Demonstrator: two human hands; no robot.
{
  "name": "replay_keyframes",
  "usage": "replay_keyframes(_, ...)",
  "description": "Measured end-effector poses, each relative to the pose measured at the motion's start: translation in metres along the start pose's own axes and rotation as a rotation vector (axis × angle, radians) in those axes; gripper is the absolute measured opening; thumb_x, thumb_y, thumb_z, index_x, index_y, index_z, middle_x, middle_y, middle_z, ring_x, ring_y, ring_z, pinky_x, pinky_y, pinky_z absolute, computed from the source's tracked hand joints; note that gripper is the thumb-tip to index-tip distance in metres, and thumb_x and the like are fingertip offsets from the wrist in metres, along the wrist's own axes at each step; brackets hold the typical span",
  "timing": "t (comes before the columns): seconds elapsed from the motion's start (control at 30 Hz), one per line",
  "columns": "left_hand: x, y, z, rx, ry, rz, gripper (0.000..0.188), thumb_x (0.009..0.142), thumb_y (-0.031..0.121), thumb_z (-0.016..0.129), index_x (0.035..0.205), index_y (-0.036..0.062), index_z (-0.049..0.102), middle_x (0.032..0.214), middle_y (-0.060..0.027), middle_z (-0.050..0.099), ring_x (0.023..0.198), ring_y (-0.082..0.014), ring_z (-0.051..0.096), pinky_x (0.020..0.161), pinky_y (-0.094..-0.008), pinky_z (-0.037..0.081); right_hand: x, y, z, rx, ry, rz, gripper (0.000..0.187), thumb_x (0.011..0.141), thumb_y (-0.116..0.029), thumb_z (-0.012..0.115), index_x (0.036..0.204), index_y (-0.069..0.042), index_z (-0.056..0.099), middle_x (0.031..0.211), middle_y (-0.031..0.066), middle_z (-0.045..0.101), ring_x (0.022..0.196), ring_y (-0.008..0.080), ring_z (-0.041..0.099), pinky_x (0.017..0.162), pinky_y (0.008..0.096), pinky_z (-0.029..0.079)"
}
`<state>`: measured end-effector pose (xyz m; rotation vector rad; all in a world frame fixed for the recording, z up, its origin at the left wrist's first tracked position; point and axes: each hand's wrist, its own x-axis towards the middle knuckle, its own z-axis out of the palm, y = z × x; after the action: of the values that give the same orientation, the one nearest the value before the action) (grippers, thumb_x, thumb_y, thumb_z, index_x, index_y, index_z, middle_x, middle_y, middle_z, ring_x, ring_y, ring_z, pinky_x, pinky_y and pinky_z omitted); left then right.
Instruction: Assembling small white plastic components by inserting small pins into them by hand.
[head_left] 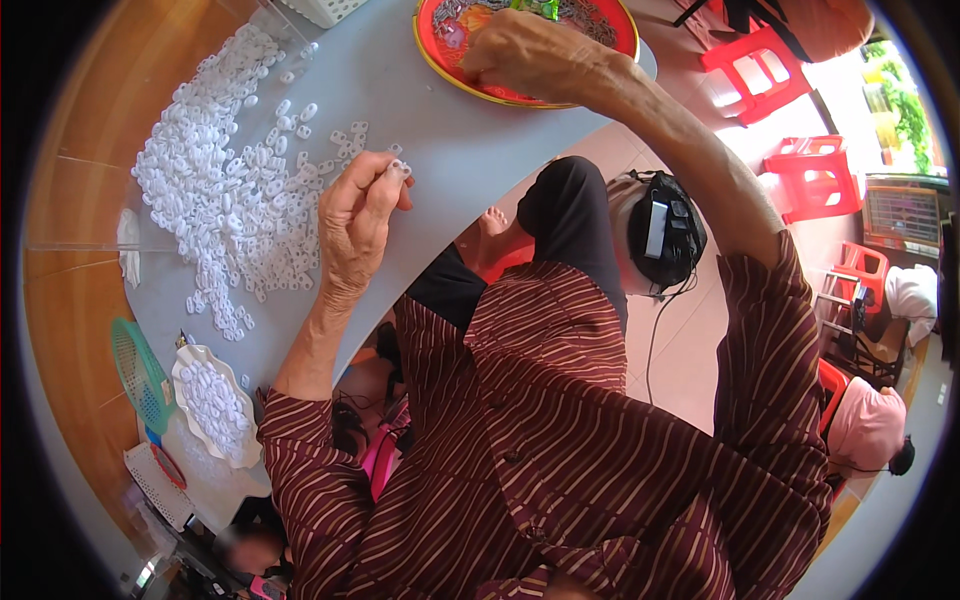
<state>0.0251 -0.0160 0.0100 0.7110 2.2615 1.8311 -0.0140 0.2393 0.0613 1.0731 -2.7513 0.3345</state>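
Note:
My left hand (353, 218) is raised over the grey table (450, 150), its thumb and fingertips pinched on a small white plastic piece (400, 168) with holes in it. To its left spreads a large heap of similar white plastic pieces (225, 185), thinning out toward the hand. At the far side, my right hand (525, 55) reaches into a round red tray (428, 55) with a yellow rim. Its fingers are curled down among small grey metal parts (592, 22); whatever they grip is hidden. A green packet (540, 8) lies in the tray too.
A scalloped white dish (182, 385) of white pieces stands at the near left, beside a green mesh thing (140, 370). A white perforated basket (330, 8) sits at the far edge. Red stools (757, 75) and a black bag-like thing (665, 235) are to the right. Other people sit nearby.

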Motion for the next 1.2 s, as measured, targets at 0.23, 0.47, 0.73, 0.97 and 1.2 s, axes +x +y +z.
replay_keyframes(0.23, 0.002, 0.005, 0.003, -0.012, 0.001, 0.002, 0.013, 0.089, 0.011, 0.052, 0.085, 0.0, 0.057, 0.073, -0.0036, 0.059, 0.062, -0.0089, 0.054, 0.059, -0.023, 0.043, 0.005, -0.004, 0.013, -0.229, -0.042, 0.074, 0.008, 0.073, 0.001, 0.057, 0.066, 0.005, 0.059, 0.064, 0.0224, 0.058, 0.066, 0.032, 0.063, 0.061, 0.0382, 0.05)
replay_keyframes(0.47, 0.004, 0.009, 0.0, -0.006, 0.009, -0.03, 0.017, 0.089, 0.014, 0.052, 0.082, 0.001, 0.059, 0.071, -0.0018, 0.058, 0.06, -0.0078, 0.048, 0.061, -0.0234, 0.041, 0.008, -0.01, -0.007, 0.211, 0.229, 0.298, 0.011, 0.071, -0.005, 0.062, 0.074, 0.004, 0.058, 0.064, 0.0202, 0.057, 0.054, 0.0266, 0.055, 0.054, 0.0371, 0.044)
replay_keyframes(0.73, 0.008, -0.004, -0.007, -0.34, 0.134, -0.188, 0.017, 0.089, 0.019, 0.055, 0.081, 0.0064, 0.062, 0.066, 0.0035, 0.056, 0.057, 0.0, 0.042, 0.047, -0.0159, 0.029, 0.011, -0.079, 0.05, 1.21, 0.308, 0.521, 0.018, 0.087, -0.014, 0.064, 0.098, 0.0, 0.065, 0.075, 0.0009, 0.062, 0.067, 0.0062, 0.056, 0.062, 0.0206, 0.048)
replay_keyframes(0.97, 0.007, 0.001, -0.008, -0.199, 0.117, -0.079, 0.016, 0.09, 0.014, 0.052, 0.081, 0.0016, 0.059, 0.066, 0.0, 0.056, 0.061, -0.0054, 0.048, 0.057, -0.0206, 0.04, 0.019, -0.089, 0.08, 1.476, 0.539, 0.559, 0.019, 0.089, -0.013, 0.062, 0.104, -0.001, 0.062, 0.083, 0.0009, 0.062, 0.073, 0.0069, 0.055, 0.069, 0.0204, 0.047)
replay_keyframes(1.2, 0.005, 0.001, -0.008, -0.182, 0.098, -0.091, 0.017, 0.091, 0.015, 0.052, 0.083, 0.0014, 0.058, 0.067, -0.0008, 0.056, 0.062, -0.0062, 0.049, 0.058, -0.0214, 0.041, 0.02, -0.096, 0.079, 1.421, 0.613, 0.555, 0.019, 0.087, -0.006, 0.062, 0.105, 0.0, 0.062, 0.09, 0.0048, 0.067, 0.083, 0.0088, 0.061, 0.076, 0.0233, 0.051)
